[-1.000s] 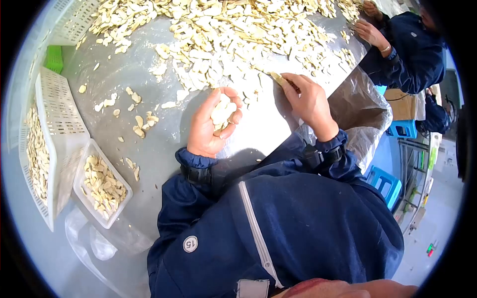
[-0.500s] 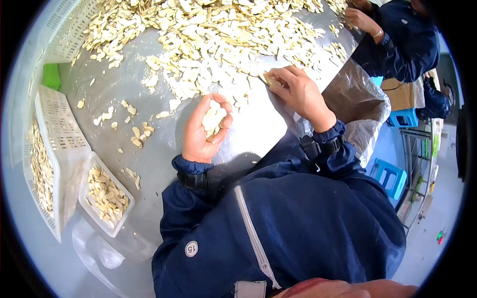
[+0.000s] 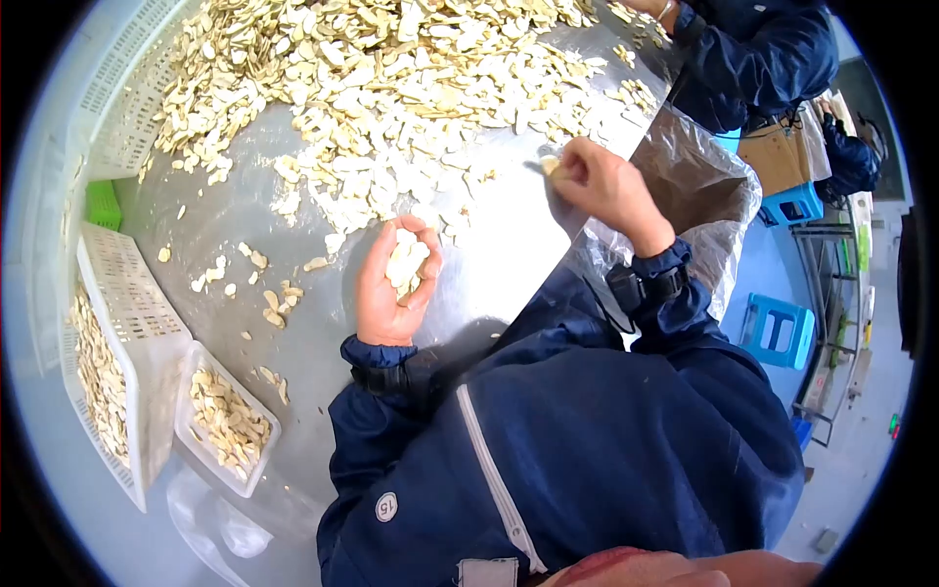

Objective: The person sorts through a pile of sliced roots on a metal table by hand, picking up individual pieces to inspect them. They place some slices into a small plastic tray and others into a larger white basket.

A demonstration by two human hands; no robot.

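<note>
My left hand (image 3: pixel 391 289) is cupped with its fingers curled round several pale, flat dried slices (image 3: pixel 407 262), palm up over the metal table. To the right, my right hand (image 3: pixel 611 188) is closed in a pinch, with one small pale slice (image 3: pixel 551 166) at its fingertips near the table's edge. A large heap of the same kind of slices (image 3: pixel 362 88) spreads over the far side of the table (image 3: pixel 293 225), and its near end reaches close to my left hand.
White perforated baskets (image 3: pixel 147 333) and a small white tray (image 3: pixel 259 470), both with slices, stand at the left. A plastic-lined container (image 3: pixel 719 210) is beside the table's right edge. Another person's sleeve (image 3: pixel 753 73) shows at top right, with blue stools (image 3: pixel 778 331) below.
My right hand has drawn back to the right, away from the heap, with the slice at its fingertips. My left hand stays cupped round its slices. The camera view has shifted.
</note>
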